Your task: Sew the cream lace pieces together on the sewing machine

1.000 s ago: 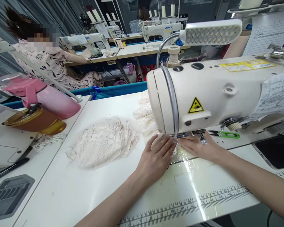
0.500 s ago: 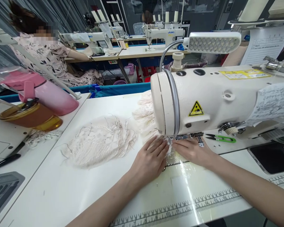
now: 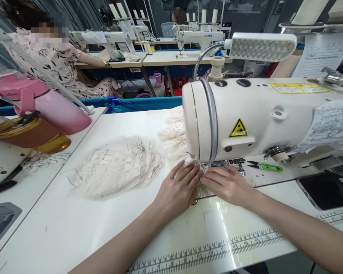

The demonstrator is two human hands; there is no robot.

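Note:
Under the head of the white sewing machine (image 3: 217,121), both hands work close together by the needle area. My left hand (image 3: 178,184) lies flat on pale lace fabric (image 3: 174,133), fingers stretched toward the presser foot. From the right, my right hand (image 3: 227,184) has its fingers drawn together at the lace edge beside the foot; its thumb is hidden. A bit of lace shows between the two hands. The needle itself is covered by the machine head. Left of my hands, a heap of lace pieces (image 3: 114,167) with loose thread ends rests on the white table.
Green thread snips (image 3: 265,166) and a phone (image 3: 327,190) lie right of the hands. A ruler strip (image 3: 205,255) runs along the front edge. On the left stand a pink bottle (image 3: 51,102) and an amber cup (image 3: 31,133). A co-worker (image 3: 51,61) sits beyond.
My right hand has shifted slightly left, closer to my left hand at the presser foot. The view has tilted a little; the lace heap stays put.

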